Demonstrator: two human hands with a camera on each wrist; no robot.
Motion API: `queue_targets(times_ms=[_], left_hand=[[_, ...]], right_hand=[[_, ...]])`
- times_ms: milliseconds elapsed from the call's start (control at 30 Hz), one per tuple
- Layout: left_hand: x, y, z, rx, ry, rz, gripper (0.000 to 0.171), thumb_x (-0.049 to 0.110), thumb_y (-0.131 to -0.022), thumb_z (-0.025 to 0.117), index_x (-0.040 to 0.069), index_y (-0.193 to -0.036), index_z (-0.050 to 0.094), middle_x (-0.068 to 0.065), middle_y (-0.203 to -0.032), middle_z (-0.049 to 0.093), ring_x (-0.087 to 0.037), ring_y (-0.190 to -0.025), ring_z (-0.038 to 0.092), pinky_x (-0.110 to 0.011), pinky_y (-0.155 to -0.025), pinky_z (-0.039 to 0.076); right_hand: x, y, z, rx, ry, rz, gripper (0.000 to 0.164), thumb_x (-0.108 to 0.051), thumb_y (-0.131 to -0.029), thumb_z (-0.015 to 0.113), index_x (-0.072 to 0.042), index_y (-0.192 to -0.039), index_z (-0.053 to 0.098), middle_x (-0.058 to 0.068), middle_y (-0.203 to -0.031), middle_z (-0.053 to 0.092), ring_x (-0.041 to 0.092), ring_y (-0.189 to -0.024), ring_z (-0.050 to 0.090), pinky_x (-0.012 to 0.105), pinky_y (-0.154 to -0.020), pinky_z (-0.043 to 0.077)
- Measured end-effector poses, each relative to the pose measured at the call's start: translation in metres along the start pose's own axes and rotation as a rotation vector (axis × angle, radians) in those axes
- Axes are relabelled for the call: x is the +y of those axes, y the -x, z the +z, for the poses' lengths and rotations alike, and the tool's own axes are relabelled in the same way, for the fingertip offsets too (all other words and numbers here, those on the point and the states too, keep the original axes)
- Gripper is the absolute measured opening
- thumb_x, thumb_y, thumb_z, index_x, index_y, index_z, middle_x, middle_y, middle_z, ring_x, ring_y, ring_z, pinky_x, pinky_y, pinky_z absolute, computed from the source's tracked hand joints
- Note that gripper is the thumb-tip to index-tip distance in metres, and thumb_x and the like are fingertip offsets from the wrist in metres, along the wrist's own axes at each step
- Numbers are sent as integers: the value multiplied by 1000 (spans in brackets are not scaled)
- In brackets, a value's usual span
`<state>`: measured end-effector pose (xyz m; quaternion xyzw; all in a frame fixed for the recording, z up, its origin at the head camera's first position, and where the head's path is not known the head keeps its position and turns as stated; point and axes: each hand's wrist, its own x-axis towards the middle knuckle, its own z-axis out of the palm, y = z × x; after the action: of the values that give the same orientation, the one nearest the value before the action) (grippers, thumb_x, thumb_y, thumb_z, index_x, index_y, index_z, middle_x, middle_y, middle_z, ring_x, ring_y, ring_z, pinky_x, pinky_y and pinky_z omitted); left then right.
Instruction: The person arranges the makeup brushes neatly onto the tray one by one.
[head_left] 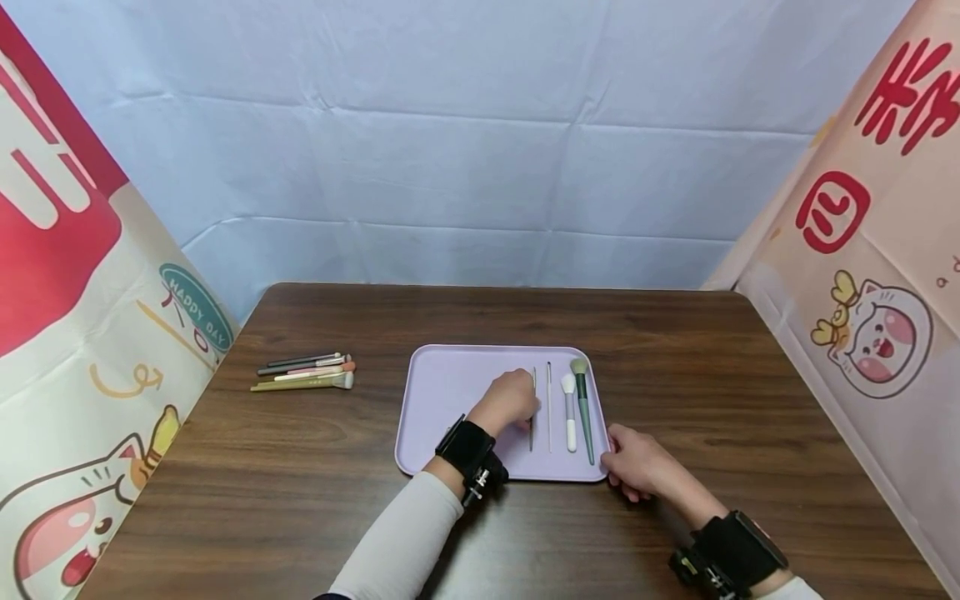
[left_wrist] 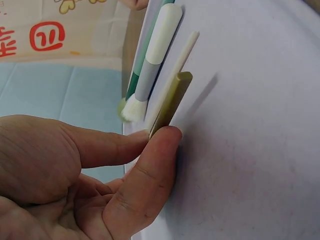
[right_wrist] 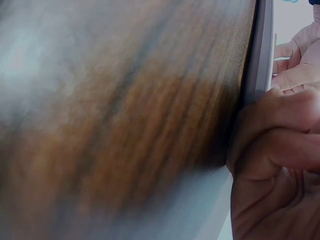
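Left wrist: four brushes, one tray

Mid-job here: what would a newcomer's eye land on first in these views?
Probably the lilac tray on the dark table, with a green brush along its right side. Next, the left hand over the tray, pinching an olive handle, and the right hand at the tray's near right corner. Then the bunch of brushes left of the tray.

In the left wrist view, the olive handle is partly hidden by the fingers and the green brush cut off above; in the right, the bench is blurred.
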<state>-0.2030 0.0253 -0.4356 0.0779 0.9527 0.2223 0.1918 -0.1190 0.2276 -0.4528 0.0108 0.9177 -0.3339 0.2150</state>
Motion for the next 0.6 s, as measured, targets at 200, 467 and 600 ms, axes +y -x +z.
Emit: queue_targets(times_ms=[200, 467, 600], left_hand=[[0, 1, 0, 20, -68, 27, 29, 17, -94, 69, 7, -68, 65, -3, -65, 63, -17, -58, 59, -24, -55, 46], [4, 2, 2, 11, -96, 30, 32, 21, -94, 71, 9, -64, 64, -2, -63, 64, -15, -57, 59, -24, -56, 45], [5, 1, 3, 16, -113, 26, 28, 22, -93, 73, 9, -69, 65, -3, -68, 64, -15, -59, 58, -24, -57, 46]], right_hand=[[1, 0, 0, 0, 7, -3, 8, -5, -89, 54, -7, -84, 49, 7, -64, 59, 15, -39, 50, 24, -37, 37], [1, 0, 0, -3, 1, 3, 8, -5, -90, 55, -7, -85, 49, 8, -65, 59, 15, -39, 50, 25, -37, 37], [1, 0, -1, -4, -2, 5, 8, -5, -90, 54, -7, -85, 49, 8, -65, 59, 15, -39, 50, 25, -37, 37]])
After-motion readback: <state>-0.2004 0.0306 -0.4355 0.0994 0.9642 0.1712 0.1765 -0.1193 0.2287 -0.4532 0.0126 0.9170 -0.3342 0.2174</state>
